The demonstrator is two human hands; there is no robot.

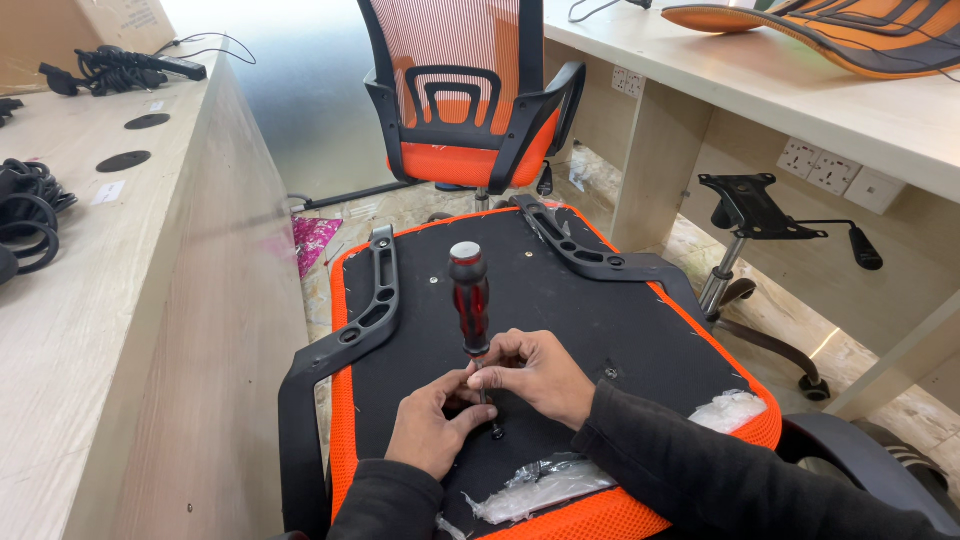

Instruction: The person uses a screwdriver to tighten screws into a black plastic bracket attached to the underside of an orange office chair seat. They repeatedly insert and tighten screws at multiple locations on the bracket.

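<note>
Pale wood-grain benches flank a narrow aisle: the left bench (120, 300) carries coiled black cables (25, 215) and round black grommet caps, while the right bench (800, 95) holds an orange mesh chair back (830, 35) lying flat, with white wall sockets under its edge. At the far end of the aisle stands an assembled office chair (465, 95) with orange mesh and a glossy black frame. To the right, on the speckled floor, sits a chair base (760, 260) with a black metal plate on a chromed column.

Near the camera an upturned seat pan (560, 310) lies flat, its underside covered in matte black fabric edged with orange mesh. Two moulded black plastic armrests (370, 300) rest on it, one along the left edge, one along the far right. Crumpled clear plastic bags (530, 485) lie on the near edge.

A screwdriver (470, 295) with a translucent red handle and grey cap stands upright near the middle of the pan. The right hand (535, 375), in a dark sleeve, pinches the shaft just under the handle, fingers curled close. The left hand (430, 430) sits just beside the tip, thumb and forefinger pressed together around the shaft low down, where a small dark screw (497, 432) meets the fabric.
</note>
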